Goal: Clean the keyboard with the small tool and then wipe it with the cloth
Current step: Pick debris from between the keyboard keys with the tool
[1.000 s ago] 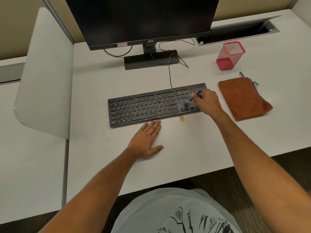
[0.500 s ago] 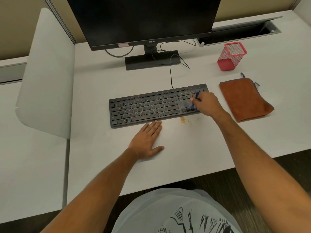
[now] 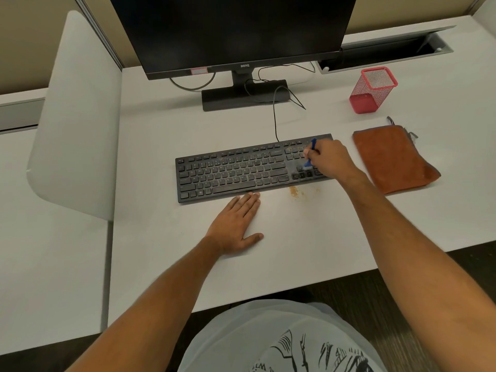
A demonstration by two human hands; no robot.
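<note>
A black keyboard [image 3: 236,170] lies in the middle of the white desk [image 3: 295,251]. My right hand [image 3: 331,159] grips a small blue brush tool [image 3: 310,154] over the keyboard's right end, its bristle end down on the keys near the arrow cluster. The hand hides the number pad. My left hand [image 3: 236,224] lies flat on the desk, fingertips touching the keyboard's front edge. An orange-brown cloth [image 3: 391,159] lies folded to the right of the keyboard. A small heap of brownish crumbs [image 3: 295,191] sits on the desk just in front of the keyboard.
A black monitor [image 3: 233,30] on its stand [image 3: 244,96] rises behind the keyboard, with cables trailing down. A red mesh pen cup [image 3: 371,89] stands at the back right. A cable slot [image 3: 386,53] opens at the rear. A white divider panel [image 3: 77,116] stands to the left.
My right hand has swept the blue tool over the keyboard's right end, its handle swinging from level to more upright. The left hand has stayed put.
</note>
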